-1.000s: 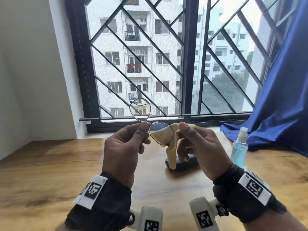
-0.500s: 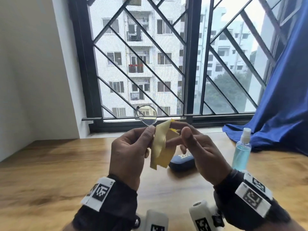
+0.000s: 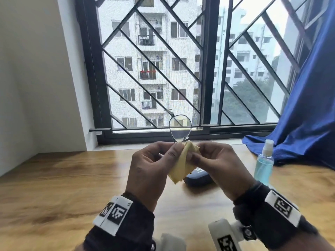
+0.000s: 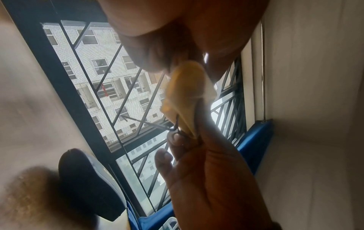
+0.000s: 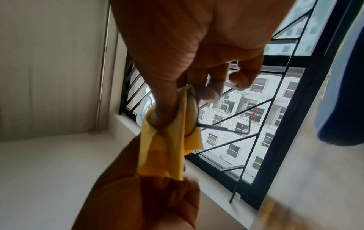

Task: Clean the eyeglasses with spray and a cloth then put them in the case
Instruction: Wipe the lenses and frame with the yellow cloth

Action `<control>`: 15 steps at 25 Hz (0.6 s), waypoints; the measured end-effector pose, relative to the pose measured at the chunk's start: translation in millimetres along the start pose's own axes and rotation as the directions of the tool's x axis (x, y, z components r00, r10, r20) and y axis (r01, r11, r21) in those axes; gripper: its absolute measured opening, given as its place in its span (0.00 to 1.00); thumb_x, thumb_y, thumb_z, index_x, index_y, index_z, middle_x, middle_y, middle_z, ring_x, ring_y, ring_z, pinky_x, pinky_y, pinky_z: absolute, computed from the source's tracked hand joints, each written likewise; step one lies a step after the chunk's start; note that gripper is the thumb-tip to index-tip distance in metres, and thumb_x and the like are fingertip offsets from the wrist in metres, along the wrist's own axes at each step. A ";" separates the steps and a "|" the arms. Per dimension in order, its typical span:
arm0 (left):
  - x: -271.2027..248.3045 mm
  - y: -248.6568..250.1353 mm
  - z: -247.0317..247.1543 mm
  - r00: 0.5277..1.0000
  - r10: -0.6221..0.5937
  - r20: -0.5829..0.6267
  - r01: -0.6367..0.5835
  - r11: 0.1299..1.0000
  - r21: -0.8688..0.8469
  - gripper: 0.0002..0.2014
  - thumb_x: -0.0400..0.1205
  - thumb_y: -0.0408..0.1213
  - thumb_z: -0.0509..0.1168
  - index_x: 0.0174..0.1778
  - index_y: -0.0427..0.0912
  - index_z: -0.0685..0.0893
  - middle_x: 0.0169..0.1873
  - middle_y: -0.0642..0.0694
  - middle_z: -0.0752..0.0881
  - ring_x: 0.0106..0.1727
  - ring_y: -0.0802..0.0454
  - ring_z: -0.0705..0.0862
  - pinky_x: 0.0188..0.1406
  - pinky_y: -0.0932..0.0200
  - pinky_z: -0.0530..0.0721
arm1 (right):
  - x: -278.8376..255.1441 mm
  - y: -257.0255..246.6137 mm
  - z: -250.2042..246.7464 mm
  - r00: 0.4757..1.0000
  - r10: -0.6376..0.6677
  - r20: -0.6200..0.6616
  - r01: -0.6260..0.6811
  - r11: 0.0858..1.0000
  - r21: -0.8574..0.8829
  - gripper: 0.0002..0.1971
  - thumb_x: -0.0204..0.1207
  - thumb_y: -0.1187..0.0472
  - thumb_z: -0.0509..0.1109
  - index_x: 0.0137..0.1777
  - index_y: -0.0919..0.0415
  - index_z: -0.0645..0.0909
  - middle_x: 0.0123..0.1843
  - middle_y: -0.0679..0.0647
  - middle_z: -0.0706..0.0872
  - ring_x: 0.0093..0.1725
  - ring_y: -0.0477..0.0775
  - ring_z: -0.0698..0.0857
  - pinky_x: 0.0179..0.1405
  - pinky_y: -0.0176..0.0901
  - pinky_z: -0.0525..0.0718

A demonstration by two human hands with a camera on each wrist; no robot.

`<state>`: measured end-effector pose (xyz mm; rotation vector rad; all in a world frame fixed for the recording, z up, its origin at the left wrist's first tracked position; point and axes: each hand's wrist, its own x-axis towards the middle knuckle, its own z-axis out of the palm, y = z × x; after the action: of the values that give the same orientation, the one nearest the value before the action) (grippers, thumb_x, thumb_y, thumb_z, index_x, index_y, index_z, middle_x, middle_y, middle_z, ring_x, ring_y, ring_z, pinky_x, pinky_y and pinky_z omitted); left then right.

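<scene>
Thin dark-rimmed eyeglasses [image 3: 180, 128] are held up in front of the window. One clear lens stands above both hands; the other is hidden inside a folded yellow cloth [image 3: 181, 165]. My left hand [image 3: 174, 151] pinches the frame near the bridge, beside the cloth. My right hand [image 3: 192, 156] pinches the cloth round the covered lens, thumb on one side in the right wrist view, where the cloth [image 5: 163, 149] and a temple arm [image 5: 222, 128] show. A dark case [image 3: 197, 176] lies on the table below the hands. The blue spray bottle [image 3: 263, 160] stands at the right.
The wooden table [image 3: 72, 178] runs to a window sill with a black grille [image 3: 154, 69]. A blue curtain [image 3: 299, 133] drapes onto the table's far right, behind the bottle. A white wall [image 3: 36, 87] closes the left side.
The cloth, which hung behind the right lens, is now folded over it between my right fingers. The glasses have turned so the free lens stands upright and higher.
</scene>
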<state>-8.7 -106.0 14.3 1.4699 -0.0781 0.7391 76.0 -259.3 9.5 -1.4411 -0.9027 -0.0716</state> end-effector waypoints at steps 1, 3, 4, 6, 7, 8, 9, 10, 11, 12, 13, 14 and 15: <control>0.6 -0.1 -0.6 1.000 0.004 -0.001 -0.004 1.000 0.018 0.08 0.75 0.41 0.79 0.40 0.40 0.94 0.32 0.34 0.91 0.28 0.55 0.82 0.28 0.64 0.79 | 0.3 -1.2 -0.6 1.000 0.013 0.009 -0.013 1.000 0.009 0.12 0.73 0.54 0.82 0.44 0.64 0.92 0.41 0.66 0.93 0.41 0.54 0.86 0.47 0.55 0.84; 1.7 -1.6 -2.6 1.000 0.013 0.003 -0.013 0.998 0.069 0.07 0.76 0.41 0.78 0.40 0.41 0.94 0.29 0.44 0.90 0.25 0.60 0.80 0.26 0.69 0.76 | 1.8 0.8 -3.5 1.000 -0.006 0.029 0.008 0.996 -0.090 0.14 0.78 0.49 0.78 0.44 0.61 0.92 0.40 0.66 0.92 0.41 0.54 0.85 0.48 0.63 0.85; 2.6 -3.8 -4.0 1.000 0.023 0.012 -0.024 0.995 0.099 0.07 0.75 0.42 0.78 0.41 0.42 0.94 0.31 0.47 0.91 0.27 0.59 0.82 0.28 0.67 0.78 | 2.2 2.3 -4.6 0.999 -0.023 0.042 0.029 0.988 -0.153 0.14 0.77 0.47 0.76 0.43 0.59 0.92 0.40 0.65 0.91 0.41 0.54 0.84 0.49 0.66 0.85; 3.3 -5.8 -5.2 0.999 0.039 0.031 -0.043 0.992 0.119 0.09 0.74 0.45 0.80 0.41 0.44 0.93 0.35 0.46 0.93 0.34 0.52 0.87 0.37 0.55 0.86 | 2.8 5.8 -6.2 0.997 -0.053 0.064 0.065 0.975 -0.212 0.12 0.76 0.48 0.75 0.43 0.57 0.92 0.40 0.62 0.91 0.40 0.52 0.83 0.50 0.68 0.84; 2.9 -5.2 -4.9 0.999 0.041 0.027 -0.044 0.993 0.109 0.09 0.74 0.45 0.79 0.40 0.44 0.93 0.35 0.45 0.93 0.35 0.51 0.88 0.39 0.53 0.86 | 2.8 6.5 -7.2 0.996 -0.050 0.079 0.066 0.973 -0.220 0.11 0.75 0.49 0.76 0.44 0.56 0.92 0.40 0.62 0.92 0.40 0.52 0.83 0.49 0.68 0.84; 2.8 -4.2 -4.2 0.999 0.044 0.015 -0.045 0.995 0.086 0.08 0.74 0.43 0.80 0.39 0.42 0.92 0.33 0.46 0.93 0.34 0.54 0.87 0.36 0.58 0.85 | 2.1 6.3 -7.4 0.994 -0.034 0.102 0.056 0.974 -0.219 0.11 0.73 0.49 0.78 0.45 0.56 0.93 0.41 0.61 0.92 0.40 0.53 0.82 0.47 0.68 0.84; 2.3 -2.4 -3.2 0.999 0.041 -0.001 -0.041 0.998 0.054 0.07 0.75 0.39 0.79 0.38 0.40 0.91 0.30 0.48 0.92 0.30 0.58 0.85 0.31 0.64 0.82 | 0.5 5.8 -6.8 0.992 -0.013 0.127 0.040 0.976 -0.214 0.12 0.70 0.48 0.81 0.46 0.55 0.92 0.41 0.61 0.91 0.38 0.55 0.82 0.43 0.69 0.84; 1.7 -1.2 -2.1 0.999 0.031 -0.013 -0.030 0.999 0.021 0.06 0.75 0.36 0.78 0.37 0.38 0.91 0.27 0.49 0.90 0.27 0.60 0.83 0.27 0.69 0.78 | -1.0 5.1 -5.6 0.988 0.002 0.153 0.030 0.977 -0.209 0.13 0.67 0.48 0.83 0.46 0.56 0.92 0.41 0.62 0.91 0.37 0.56 0.82 0.40 0.69 0.84; 0.5 -0.2 -0.7 1.000 0.006 -0.017 -0.006 1.000 -0.010 0.06 0.75 0.35 0.77 0.37 0.37 0.90 0.26 0.49 0.89 0.25 0.61 0.82 0.24 0.70 0.77 | -2.0 4.4 -4.0 0.985 0.010 0.172 0.026 0.979 -0.202 0.14 0.66 0.50 0.85 0.46 0.57 0.92 0.40 0.61 0.91 0.38 0.55 0.83 0.41 0.68 0.85; -0.5 -1.1 0.9 1.000 -0.023 -0.007 0.022 0.999 -0.042 0.07 0.75 0.36 0.78 0.38 0.36 0.90 0.26 0.46 0.89 0.24 0.59 0.82 0.23 0.67 0.79 | -2.5 4.3 -2.5 0.983 0.006 0.183 0.029 0.982 -0.186 0.13 0.66 0.53 0.86 0.46 0.59 0.92 0.41 0.60 0.92 0.39 0.54 0.85 0.43 0.66 0.86; -1.6 -1.3 2.3 0.999 -0.050 0.008 0.050 0.996 -0.070 0.09 0.74 0.38 0.79 0.39 0.36 0.90 0.27 0.42 0.89 0.24 0.55 0.83 0.25 0.63 0.81 | -2.7 4.1 -0.9 0.983 -0.001 0.181 0.030 0.987 -0.158 0.11 0.67 0.57 0.86 0.46 0.60 0.92 0.41 0.58 0.93 0.41 0.51 0.86 0.45 0.62 0.88; -2.2 -1.4 2.8 0.998 -0.065 0.020 0.066 0.995 -0.080 0.11 0.72 0.41 0.80 0.39 0.37 0.91 0.28 0.39 0.90 0.25 0.51 0.84 0.26 0.59 0.83 | -3.0 4.2 -0.1 0.986 -0.008 0.169 0.030 0.991 -0.129 0.09 0.68 0.60 0.86 0.46 0.61 0.92 0.40 0.57 0.93 0.41 0.50 0.86 0.45 0.58 0.88; -2.2 -0.6 2.0 0.997 -0.068 0.021 0.070 0.995 -0.065 0.12 0.71 0.44 0.80 0.40 0.38 0.92 0.29 0.37 0.91 0.26 0.49 0.85 0.27 0.57 0.84 | -2.8 4.5 0.3 0.989 -0.011 0.151 0.029 0.993 -0.114 0.08 0.69 0.60 0.85 0.45 0.62 0.93 0.39 0.59 0.92 0.40 0.50 0.85 0.43 0.58 0.88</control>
<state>-9.3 -108.7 13.0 1.4096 -0.0650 0.6612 76.4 -259.4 4.2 -1.5616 -1.0504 -0.0312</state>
